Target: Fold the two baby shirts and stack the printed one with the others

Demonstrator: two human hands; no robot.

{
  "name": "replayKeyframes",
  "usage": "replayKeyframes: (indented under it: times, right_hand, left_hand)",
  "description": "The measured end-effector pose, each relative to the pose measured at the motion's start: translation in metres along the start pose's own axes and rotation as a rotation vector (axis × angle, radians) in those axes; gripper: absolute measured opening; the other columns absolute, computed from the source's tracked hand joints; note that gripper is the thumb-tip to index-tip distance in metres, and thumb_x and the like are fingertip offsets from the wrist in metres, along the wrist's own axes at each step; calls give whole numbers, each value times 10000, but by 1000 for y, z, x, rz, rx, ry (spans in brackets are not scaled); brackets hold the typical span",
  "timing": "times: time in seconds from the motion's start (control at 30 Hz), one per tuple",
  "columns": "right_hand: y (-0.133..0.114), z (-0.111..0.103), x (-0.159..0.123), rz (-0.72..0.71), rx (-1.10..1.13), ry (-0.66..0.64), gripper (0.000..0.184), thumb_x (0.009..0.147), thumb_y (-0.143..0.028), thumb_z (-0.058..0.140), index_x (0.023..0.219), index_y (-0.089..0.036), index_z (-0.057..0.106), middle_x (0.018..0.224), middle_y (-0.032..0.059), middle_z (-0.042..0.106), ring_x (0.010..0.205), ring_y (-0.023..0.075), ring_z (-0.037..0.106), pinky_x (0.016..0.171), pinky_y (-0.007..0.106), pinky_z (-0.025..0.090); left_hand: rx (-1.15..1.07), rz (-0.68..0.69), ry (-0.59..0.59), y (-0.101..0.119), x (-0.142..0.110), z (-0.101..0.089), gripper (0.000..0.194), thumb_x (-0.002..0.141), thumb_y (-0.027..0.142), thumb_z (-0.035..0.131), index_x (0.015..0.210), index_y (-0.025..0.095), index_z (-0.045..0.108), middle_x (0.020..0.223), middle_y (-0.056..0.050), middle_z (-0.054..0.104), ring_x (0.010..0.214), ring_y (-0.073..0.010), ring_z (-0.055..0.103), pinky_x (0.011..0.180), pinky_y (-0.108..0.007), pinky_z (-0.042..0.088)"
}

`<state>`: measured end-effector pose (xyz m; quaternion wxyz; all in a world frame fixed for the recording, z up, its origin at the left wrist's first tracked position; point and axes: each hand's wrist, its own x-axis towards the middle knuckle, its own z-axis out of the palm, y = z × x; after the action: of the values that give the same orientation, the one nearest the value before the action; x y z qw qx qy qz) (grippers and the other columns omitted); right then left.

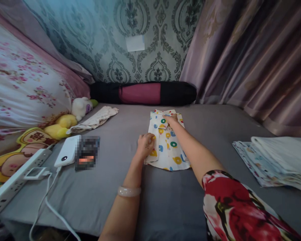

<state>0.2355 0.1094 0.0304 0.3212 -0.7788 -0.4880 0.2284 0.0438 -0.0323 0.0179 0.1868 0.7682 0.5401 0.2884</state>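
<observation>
A small white shirt (177, 159) with yellow, blue and green prints lies on the grey bed sheet in front of me. Its left side is folded inward in a narrow strip. My left hand (145, 144) has its fingers curled on that strip, at the shirt's left edge. Farther up, my right hand (171, 119) reaches across the cloth and pinches a folded piece near the top. The right fingertips are partly hidden.
Folded cloths (278, 164) are stacked at the right. At the left lie another folded garment (96, 119), plush toys (80, 107), a white power bank (68, 150) with cables, and a power strip (20, 177). A black and pink roll (140, 93) rests against the wall.
</observation>
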Motion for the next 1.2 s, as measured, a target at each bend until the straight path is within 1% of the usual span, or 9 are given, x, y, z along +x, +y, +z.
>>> replayKeyframes:
  times: [0.13, 0.27, 0.4, 0.53, 0.7, 0.8, 0.93, 1.03, 1.2]
  right_hand:
    - [-18, 9, -6, 150, -109, 103, 943, 664, -497, 786, 1416, -106, 371, 1391, 210, 487, 1259, 302, 497, 1015, 381, 429]
    - [-31, 24, -16, 135, -216, 164, 1055, 700, -616, 706, 1492, -91, 250, 1463, 235, 359, 1337, 358, 364, 1063, 462, 329]
    - [-28, 42, -25, 31, -278, 225, 1020, 774, -596, 635, 1516, -63, 183, 1450, 253, 356, 1320, 367, 351, 1055, 480, 286]
    - [-22, 48, -25, -25, -305, 261, 977, 773, -535, 659, 1498, -44, 226, 1413, 249, 407, 1291, 368, 382, 1056, 479, 277]
    - [-20, 33, -8, 71, -192, 202, 861, 774, -475, 682, 1442, -60, 332, 1402, 248, 439, 1298, 374, 418, 1042, 481, 341]
    - [-16, 20, 4, 98, -83, 149, 633, 808, -237, 619, 1382, -66, 414, 1320, 223, 539, 1210, 319, 540, 985, 406, 425]
    - [-12, 10, 8, -35, -54, 115, 503, 782, -55, 486, 1274, -134, 555, 1238, 117, 632, 1154, 211, 588, 967, 285, 436]
    - [-11, 12, 3, -259, -71, 93, 360, 802, -87, 490, 1115, -143, 661, 1142, 94, 681, 1096, 202, 603, 983, 288, 425]
    - [-12, 25, -13, -589, -187, 90, 242, 856, -137, 496, 970, -160, 709, 1052, 95, 692, 1046, 218, 592, 962, 327, 426]
  left_hand:
    - [-6, 6, -11, -6, 1, 8, 221, 873, 201, 504, 1007, 239, 675, 1130, -39, 697, 1056, -212, 583, 960, -362, 396]
    - [-3, 13, -23, -10, 1, 11, 215, 881, 198, 496, 1013, 229, 663, 1126, -38, 698, 1048, -217, 579, 955, -368, 394]
    - [-3, 16, -40, -12, 2, 10, 194, 884, 195, 500, 991, 234, 657, 1116, -33, 699, 1036, -211, 589, 950, -360, 391]
    - [-14, 20, -24, -13, 3, 12, 185, 902, 207, 490, 983, 224, 655, 1124, -38, 701, 1031, -213, 594, 950, -363, 388]
    - [-37, 30, -4, -16, 4, 13, 183, 890, 175, 494, 973, 205, 655, 1064, -44, 716, 980, -201, 613, 947, -362, 384]
    - [-51, 28, 4, -17, 6, 13, 176, 887, 172, 500, 960, 207, 656, 1034, -38, 720, 943, -190, 624, 938, -360, 385]
    - [-41, 24, 28, -16, 6, 12, 164, 872, 168, 524, 953, 211, 661, 1023, -33, 722, 930, -191, 626, 921, -362, 388]
    - [-29, 22, 31, -15, 5, 11, 174, 872, 156, 521, 953, 208, 665, 1021, -35, 723, 939, -193, 626, 921, -360, 386]
    - [-6, 6, 14, -14, 3, 10, 173, 869, 157, 528, 944, 211, 675, 1023, -41, 723, 937, -200, 626, 916, -356, 393]
